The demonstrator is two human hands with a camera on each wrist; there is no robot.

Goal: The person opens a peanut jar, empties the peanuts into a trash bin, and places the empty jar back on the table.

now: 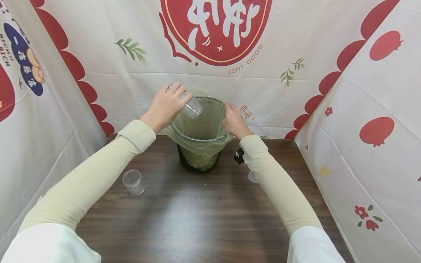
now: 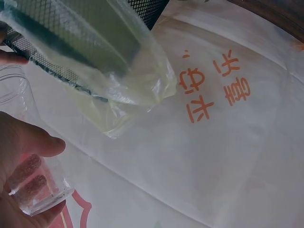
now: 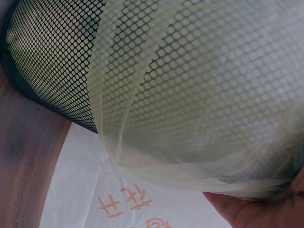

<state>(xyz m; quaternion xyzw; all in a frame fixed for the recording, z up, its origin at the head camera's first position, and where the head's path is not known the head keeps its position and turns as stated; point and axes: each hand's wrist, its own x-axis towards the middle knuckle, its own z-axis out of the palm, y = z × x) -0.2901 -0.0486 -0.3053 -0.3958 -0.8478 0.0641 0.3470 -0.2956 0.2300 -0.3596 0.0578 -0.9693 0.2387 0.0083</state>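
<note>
Cup (image 1: 192, 107), a clear plastic one, is tilted on its side over the near-left rim of the bin (image 1: 199, 160), its base pointing toward the bin's middle. The left hand (image 1: 166, 106) has its fingers curled round it; the left wrist view shows the thumb and fingers wrapped on the transparent wall (image 2: 28, 190), with what may be a few droplets near the base. The cup looks thin and light, and would probably dent under a hard squeeze.

Judging from this, the step in hand is putting the cup into the bin. The next move would call for bringing it a little further over the opening and loosening the fingers so it falls inside the liner and not onto the rim.

The bin is black mesh lined with a pale green bag (image 1: 197, 142) folded over its top edge. The right hand (image 1: 234, 120) holds the right side of the rim, fingers curled on the bag's edge, seemingly steadying it.

A second clear cup (image 1: 133, 182) stands upright on the dark wooden desk (image 1: 197, 219), well apart to the left. A small pale disc (image 1: 252, 177) lies near the right forearm. Printed cloth (image 1: 361, 109) hangs on three sides.
</note>
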